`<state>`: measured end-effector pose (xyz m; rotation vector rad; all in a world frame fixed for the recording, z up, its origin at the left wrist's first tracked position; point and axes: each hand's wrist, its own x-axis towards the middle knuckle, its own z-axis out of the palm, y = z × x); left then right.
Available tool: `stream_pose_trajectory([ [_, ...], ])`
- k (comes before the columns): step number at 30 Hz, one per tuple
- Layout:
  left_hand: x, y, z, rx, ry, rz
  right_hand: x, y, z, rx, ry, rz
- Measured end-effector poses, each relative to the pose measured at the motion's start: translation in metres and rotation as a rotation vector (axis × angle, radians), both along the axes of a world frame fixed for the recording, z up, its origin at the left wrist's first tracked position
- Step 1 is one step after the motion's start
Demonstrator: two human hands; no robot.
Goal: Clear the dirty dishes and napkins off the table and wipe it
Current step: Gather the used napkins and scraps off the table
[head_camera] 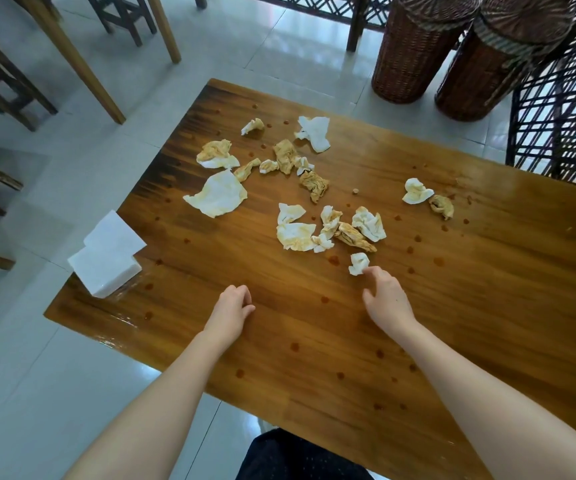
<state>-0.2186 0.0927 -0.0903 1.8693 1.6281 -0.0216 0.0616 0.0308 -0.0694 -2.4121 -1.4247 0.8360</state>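
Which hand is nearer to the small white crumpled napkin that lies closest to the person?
Right. The right hand is just below and right of the small napkin, with its fingertips at the edge. The left hand is apart, well to its left.

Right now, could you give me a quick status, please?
Left hand empty, on table. Right hand at small napkin, grip unclear. Dirty napkins scattered; no dishes.

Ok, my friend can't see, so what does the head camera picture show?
A person's right hand touches a small crumpled napkin on a brown-spotted wooden table; the left hand rests empty nearby. Stained crumpled napkins lie scattered beyond, and a white napkin stack sits at the left edge.
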Motion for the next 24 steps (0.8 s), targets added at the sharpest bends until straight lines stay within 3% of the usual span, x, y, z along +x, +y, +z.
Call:
stream_pose_trajectory([
  [13, 0.019, 0.023, 0.004, 0.090, -0.060, -0.052, 0.006, 0.027, -0.005, 0.087, -0.018, 0.026],
  [24, 0.069, 0.071, 0.016, 0.088, -0.136, -0.071, 0.020, 0.077, -0.020, -0.058, -0.092, 0.238],
])
